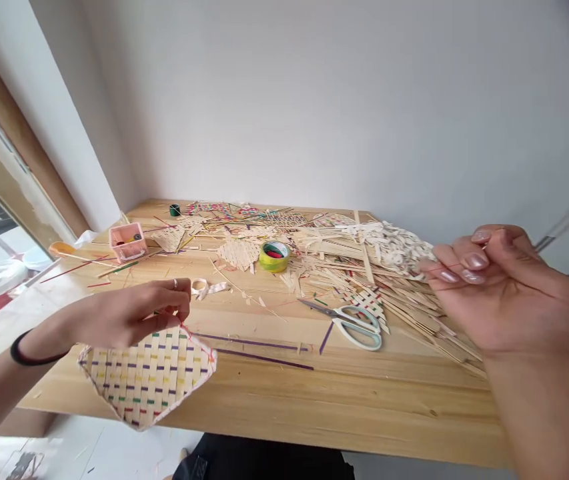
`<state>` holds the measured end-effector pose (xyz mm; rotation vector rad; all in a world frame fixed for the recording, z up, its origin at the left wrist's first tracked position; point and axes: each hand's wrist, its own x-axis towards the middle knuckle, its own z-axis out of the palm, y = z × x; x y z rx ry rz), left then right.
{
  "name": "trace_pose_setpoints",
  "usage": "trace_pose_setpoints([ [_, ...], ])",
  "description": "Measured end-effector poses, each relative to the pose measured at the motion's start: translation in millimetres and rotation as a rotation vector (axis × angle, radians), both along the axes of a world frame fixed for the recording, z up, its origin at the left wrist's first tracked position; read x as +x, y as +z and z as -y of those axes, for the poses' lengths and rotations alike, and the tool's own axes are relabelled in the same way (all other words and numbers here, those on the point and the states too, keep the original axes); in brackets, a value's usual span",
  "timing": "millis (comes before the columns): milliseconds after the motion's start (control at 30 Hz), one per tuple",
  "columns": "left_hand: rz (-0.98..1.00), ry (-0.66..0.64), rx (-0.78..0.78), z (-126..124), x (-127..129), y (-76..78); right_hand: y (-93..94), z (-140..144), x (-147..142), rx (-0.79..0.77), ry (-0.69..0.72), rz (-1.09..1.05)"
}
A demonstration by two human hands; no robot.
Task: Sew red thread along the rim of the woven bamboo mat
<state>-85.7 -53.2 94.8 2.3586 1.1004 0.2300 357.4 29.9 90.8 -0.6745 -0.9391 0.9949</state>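
Head cam: left hand (131, 312) pinches square woven bamboo mat w/ coloured checks (148, 379) at table's 7 o'clock edge; right hand (504, 290), fingers closed on thin red thread (451, 265), at 3 o'clock. Best kept taut, mat steady.

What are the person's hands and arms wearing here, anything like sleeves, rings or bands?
Both forearms are bare, with no sleeves in view. The left hand has a thin silver ring on one finger and a black band round its wrist. The right hand has glossy, pale pinkish nail polish; no ring shows.
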Motion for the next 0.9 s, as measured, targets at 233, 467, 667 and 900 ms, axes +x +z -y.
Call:
trace_pose_setpoints([
  [233, 0.146, 0.044, -0.061, -43, 8, -39.8, -11.0, 2, -12, 0.03, 0.094, 0.368],
  [467, 0.143, 0.04, -0.164, -75, 45, -74.2, -45.7, -18, -99, 0.137, 0.462, 1.014],
  [667, 0.169, 0.002, -0.304, -82, 57, -90.2, -95.1, -24, -127, 0.113, 0.596, 1.186],
  [900, 0.311, 0.157, -0.48, -65, 67, -104.2, -100.1, -9, -117, 0.041, 0.673, 1.052],
])
